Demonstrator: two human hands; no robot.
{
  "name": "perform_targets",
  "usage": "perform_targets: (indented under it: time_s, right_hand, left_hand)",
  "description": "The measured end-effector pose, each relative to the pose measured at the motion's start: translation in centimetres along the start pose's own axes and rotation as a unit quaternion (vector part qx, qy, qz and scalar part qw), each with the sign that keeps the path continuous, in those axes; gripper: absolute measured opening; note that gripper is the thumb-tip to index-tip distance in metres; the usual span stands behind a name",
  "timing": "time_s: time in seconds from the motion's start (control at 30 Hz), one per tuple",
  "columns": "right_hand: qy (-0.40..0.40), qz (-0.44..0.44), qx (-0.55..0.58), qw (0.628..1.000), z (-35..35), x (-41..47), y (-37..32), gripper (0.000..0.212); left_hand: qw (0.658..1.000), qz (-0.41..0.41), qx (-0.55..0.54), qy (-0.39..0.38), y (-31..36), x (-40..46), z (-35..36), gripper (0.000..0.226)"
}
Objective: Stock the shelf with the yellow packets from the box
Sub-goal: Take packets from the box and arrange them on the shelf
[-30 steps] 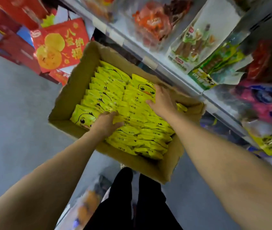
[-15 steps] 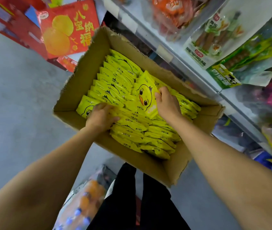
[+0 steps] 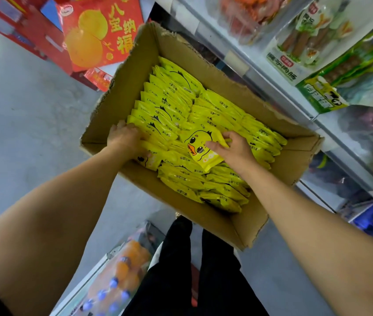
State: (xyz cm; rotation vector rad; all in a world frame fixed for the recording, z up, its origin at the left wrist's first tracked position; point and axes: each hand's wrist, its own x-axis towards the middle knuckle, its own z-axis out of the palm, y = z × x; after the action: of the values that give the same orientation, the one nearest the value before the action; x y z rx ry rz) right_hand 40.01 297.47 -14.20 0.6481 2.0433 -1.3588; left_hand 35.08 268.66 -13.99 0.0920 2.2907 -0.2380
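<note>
An open cardboard box (image 3: pixel 121 87) sits below me, packed with rows of yellow packets (image 3: pixel 172 96) printed with a duck. My right hand (image 3: pixel 233 149) pinches one yellow duck packet (image 3: pixel 201 147), which lies face up and tilted above the rows, thumb on its front. My left hand (image 3: pixel 124 137) reaches into the near left corner of the box, its fingers curled into the stack of packets there. The white shelf (image 3: pixel 260 67) runs along the right, just beyond the box.
Hanging snack bags (image 3: pixel 304 44) fill the shelf at the upper right. Red gift boxes (image 3: pixel 99 33) stand on the grey floor at the upper left. A shrink-wrapped pack of orange drink bottles (image 3: pixel 117 277) lies by my legs (image 3: pixel 194 270).
The duck packet in my right hand has come up out of its row and turned flatter, face up. My left hand has shifted toward the box's left corner. The view has moved closer.
</note>
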Motion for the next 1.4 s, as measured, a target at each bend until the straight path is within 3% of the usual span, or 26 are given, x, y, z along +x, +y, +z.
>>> perform_targets:
  time_s: [0.1, 0.2, 0.37, 0.47, 0.57, 0.77, 0.87, 1.0, 1.1, 1.23, 1.33, 1.4]
  right_hand:
    - [0.002, 0.001, -0.003, 1.000, -0.2, -0.4, 0.2, 0.061]
    - [0.012, 0.007, 0.008, 1.000, -0.8, -1.2, 0.3, 0.042]
    - [0.029, 0.051, 0.087, 0.994, -2.8, -4.5, -0.9, 0.013]
    - [0.034, 0.066, 0.142, 0.987, -4.7, -7.2, -2.1, 0.018]
    - [0.046, 0.059, 0.175, 0.982, -6.7, -10.2, -2.8, 0.025]
    - [0.106, -0.022, 0.261, 0.959, -12.2, -18.0, -5.4, 0.022]
    - [0.141, -0.082, 0.311, 0.936, -15.3, -22.1, -7.4, 0.026]
    - [0.166, -0.206, 0.383, 0.885, -19.8, -27.8, -9.8, 0.023]
    - [0.196, -0.272, 0.409, 0.849, -23.0, -32.0, -11.0, 0.035]
    - [0.208, -0.340, 0.404, 0.823, -28.4, -36.7, -10.4, 0.023]
    - [0.214, -0.380, 0.397, 0.808, -32.8, -40.1, -8.7, 0.030]
    - [0.209, -0.399, 0.390, 0.803, -36.0, -42.5, -7.1, 0.034]
  left_hand:
    - [1.000, -0.009, 0.014, 0.008, -0.1, -0.5, -0.3, 0.070]
    - [0.998, 0.030, 0.005, 0.054, -0.3, -1.7, -0.9, 0.060]
    - [0.986, 0.101, -0.107, 0.082, 0.2, -4.8, -3.9, 0.061]
    - [0.958, 0.136, -0.241, 0.074, 1.0, -7.6, -6.2, 0.050]
    - [0.928, 0.191, -0.305, 0.091, 2.2, -10.5, -8.6, 0.038]
    - [0.907, 0.255, -0.311, 0.125, 6.7, -17.1, -14.3, 0.023]
    - [0.894, 0.285, -0.314, 0.146, 9.4, -20.8, -17.7, 0.041]
    - [0.900, 0.306, -0.300, 0.083, 12.6, -25.3, -21.3, 0.065]
    - [0.909, 0.305, -0.279, 0.049, 15.8, -28.8, -23.7, 0.087]
    - [0.903, 0.338, -0.255, -0.072, 21.6, -34.5, -26.5, 0.100]
    - [0.868, 0.392, -0.264, -0.152, 26.8, -37.4, -27.2, 0.094]
    - [0.855, 0.426, -0.253, -0.154, 30.7, -40.2, -27.5, 0.067]
